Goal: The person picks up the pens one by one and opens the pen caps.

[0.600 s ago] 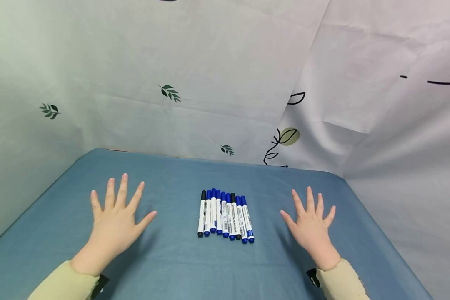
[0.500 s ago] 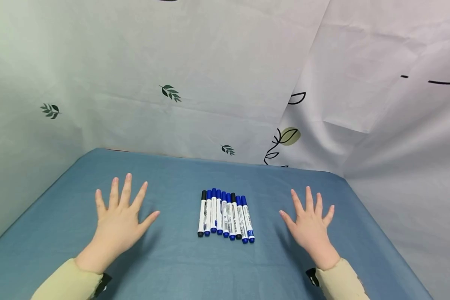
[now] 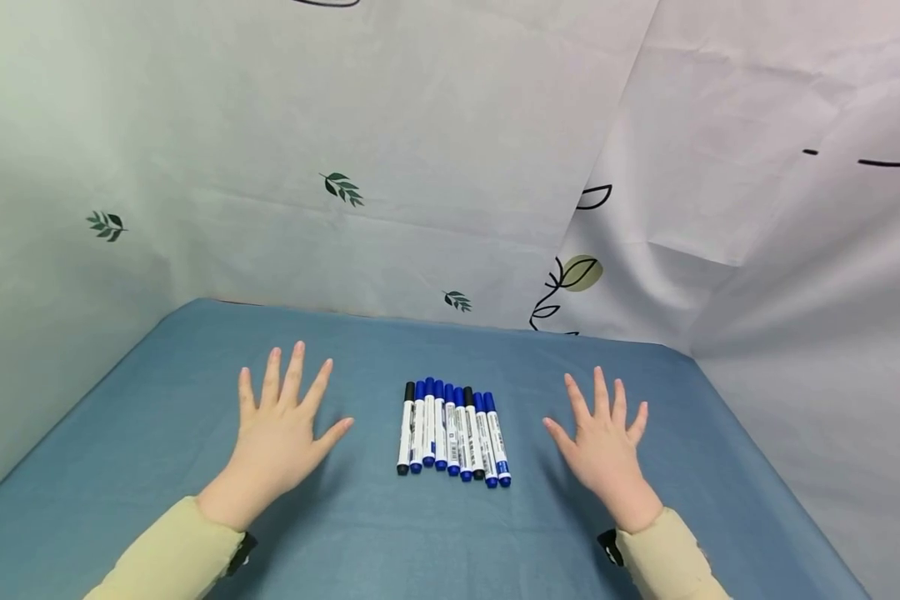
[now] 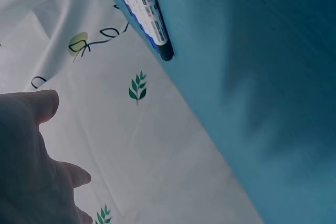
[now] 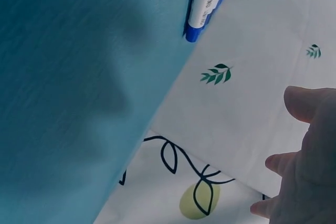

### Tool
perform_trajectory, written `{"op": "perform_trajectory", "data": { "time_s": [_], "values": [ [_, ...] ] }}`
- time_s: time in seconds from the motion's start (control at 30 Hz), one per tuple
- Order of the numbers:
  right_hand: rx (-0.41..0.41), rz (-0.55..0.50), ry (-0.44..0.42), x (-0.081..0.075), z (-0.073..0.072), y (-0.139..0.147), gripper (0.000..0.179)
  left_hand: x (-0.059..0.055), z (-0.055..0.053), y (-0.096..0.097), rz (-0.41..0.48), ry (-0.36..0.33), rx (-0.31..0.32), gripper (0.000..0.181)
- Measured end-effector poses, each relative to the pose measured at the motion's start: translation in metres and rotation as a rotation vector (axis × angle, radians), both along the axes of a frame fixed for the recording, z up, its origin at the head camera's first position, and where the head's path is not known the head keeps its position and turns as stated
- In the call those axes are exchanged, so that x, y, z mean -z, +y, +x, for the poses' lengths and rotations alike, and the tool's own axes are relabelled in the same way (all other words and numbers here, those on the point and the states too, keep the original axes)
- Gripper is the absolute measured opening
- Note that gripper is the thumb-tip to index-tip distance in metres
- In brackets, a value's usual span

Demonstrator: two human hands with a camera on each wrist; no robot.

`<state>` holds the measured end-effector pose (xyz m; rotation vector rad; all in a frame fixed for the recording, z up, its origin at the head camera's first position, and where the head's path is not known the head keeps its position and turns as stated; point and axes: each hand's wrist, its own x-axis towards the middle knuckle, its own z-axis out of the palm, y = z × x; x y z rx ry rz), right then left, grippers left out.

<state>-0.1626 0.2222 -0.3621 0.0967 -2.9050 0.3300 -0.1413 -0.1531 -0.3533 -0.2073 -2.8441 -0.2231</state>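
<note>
A row of several whiteboard markers (image 3: 450, 433) lies side by side on the blue cloth, white barrels with mostly blue caps and a couple of black ones. To their left, my left hand (image 3: 277, 437) hovers palm down, fingers spread, holding nothing. My right hand (image 3: 603, 450) is spread the same way on the other side, also empty. In the left wrist view, the black-capped end marker (image 4: 149, 11) shows beyond the left hand's thumb (image 4: 44, 106). The right wrist view has a blue-capped marker (image 5: 205, 6) at the top and the right hand's thumb (image 5: 307, 103) at the edge.
A blue cloth (image 3: 390, 550) covers the table. Behind it and along both sides hang pale fabric sheets (image 3: 450, 125) printed with leaves and line drawings. Beige sleeves (image 3: 168, 550) cover both forearms, and a dark piece (image 3: 242, 554) shows at the left cuff.
Both hands have moved inward toward the markers, the left hand rightward by more than the right hand leftward. The fingers stay spread, and the markers lie as before.
</note>
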Motion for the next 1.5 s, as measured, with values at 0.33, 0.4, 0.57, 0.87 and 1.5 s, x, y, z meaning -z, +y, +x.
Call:
{"op": "perform_trajectory", "data": {
  "time_s": [0.33,0.4,0.57,0.87,1.5],
  "values": [
    [-0.057,-0.027,0.132,0.003,-0.006,-0.010,0.067,0.000,-0.012,0.022,0.009,0.028,0.029,0.085],
    [-0.067,-0.039,0.164,0.004,-0.006,-0.011,0.065,0.001,-0.015,0.026,0.026,0.032,0.037,0.086],
    [-0.078,-0.079,0.212,0.005,-0.007,-0.014,0.061,0.005,-0.022,0.033,0.065,0.045,0.075,0.089],
    [-0.097,-0.306,0.122,0.002,-0.010,-0.017,0.053,0.009,-0.034,0.045,0.219,-0.058,0.096,0.090],
    [-0.038,-0.943,-0.349,0.004,-0.022,-0.011,0.047,0.026,-0.073,0.057,0.897,-0.636,-0.040,0.059]
  ]
}}
